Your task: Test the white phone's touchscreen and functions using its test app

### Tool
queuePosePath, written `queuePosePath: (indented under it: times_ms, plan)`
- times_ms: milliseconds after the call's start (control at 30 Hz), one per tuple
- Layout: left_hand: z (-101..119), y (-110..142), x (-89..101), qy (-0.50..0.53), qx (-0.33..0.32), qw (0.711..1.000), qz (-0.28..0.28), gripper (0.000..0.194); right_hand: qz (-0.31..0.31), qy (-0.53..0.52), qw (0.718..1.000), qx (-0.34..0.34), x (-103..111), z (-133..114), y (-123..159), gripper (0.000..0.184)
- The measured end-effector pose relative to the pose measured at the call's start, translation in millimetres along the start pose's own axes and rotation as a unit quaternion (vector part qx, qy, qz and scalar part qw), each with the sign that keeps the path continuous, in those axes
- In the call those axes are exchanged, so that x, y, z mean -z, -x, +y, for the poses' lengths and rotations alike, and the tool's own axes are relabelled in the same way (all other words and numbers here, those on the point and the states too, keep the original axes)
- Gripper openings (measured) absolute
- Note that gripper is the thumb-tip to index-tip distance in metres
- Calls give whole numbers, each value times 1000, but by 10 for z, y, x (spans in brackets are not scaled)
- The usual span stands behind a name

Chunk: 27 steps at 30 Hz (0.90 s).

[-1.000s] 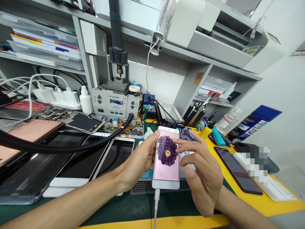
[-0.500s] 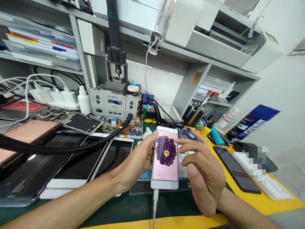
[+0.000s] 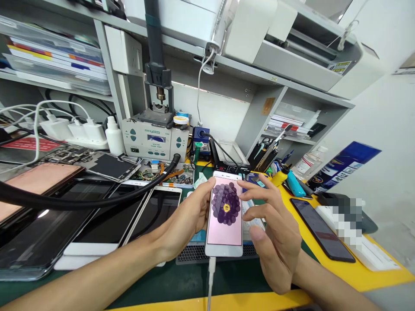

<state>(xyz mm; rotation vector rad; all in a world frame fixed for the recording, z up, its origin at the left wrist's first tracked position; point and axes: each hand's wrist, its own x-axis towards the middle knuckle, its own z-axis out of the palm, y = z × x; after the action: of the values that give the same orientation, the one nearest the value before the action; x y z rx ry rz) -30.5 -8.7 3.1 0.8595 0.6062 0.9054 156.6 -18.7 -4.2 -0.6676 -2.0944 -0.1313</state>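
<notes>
A white smartphone [image 3: 223, 249] is held up over the bench with its screen lit, showing dark circles on a pink background. My left hand [image 3: 191, 216] is closed around its left edge, thumb at the upper left of the front; the other fingers are hidden behind it. A white charging cable [image 3: 211, 276] is plugged into the bottom of the phone. My right hand [image 3: 275, 229] hovers at the phone's right side, its fingers apart and bent, fingertips close to the screen's right edge. Whether a fingertip touches the glass I cannot tell.
Several phones and screens, such as a black one [image 3: 158, 207], lie at left under a thick black hose [image 3: 97, 202]. Behind stands a hot air station [image 3: 155, 140] beside a white bottle [image 3: 114, 136]. A dark phone [image 3: 322, 229] and a white box [image 3: 372, 255] lie at right.
My right hand has shifted slightly left, its fingers nearer the screen. Small marks low on the screen have vanished. My left hand and the phone have stayed put.
</notes>
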Motion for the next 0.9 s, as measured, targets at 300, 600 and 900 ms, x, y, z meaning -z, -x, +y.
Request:
queuePosePath:
  times_ms: [300,600,900]
  plan:
    - [-4,1,23,-1,-1,1000,-7,49,-55,3,997,53,-10,13,-54,22]
    - [1,10,19,1,-1,1000,-13,48,-63,-2,997,54,-26,25,-52,21]
    - [3,15,3,7,-7,1000,-19,46,-64,-3,997,49,-32,-1,-42,19]
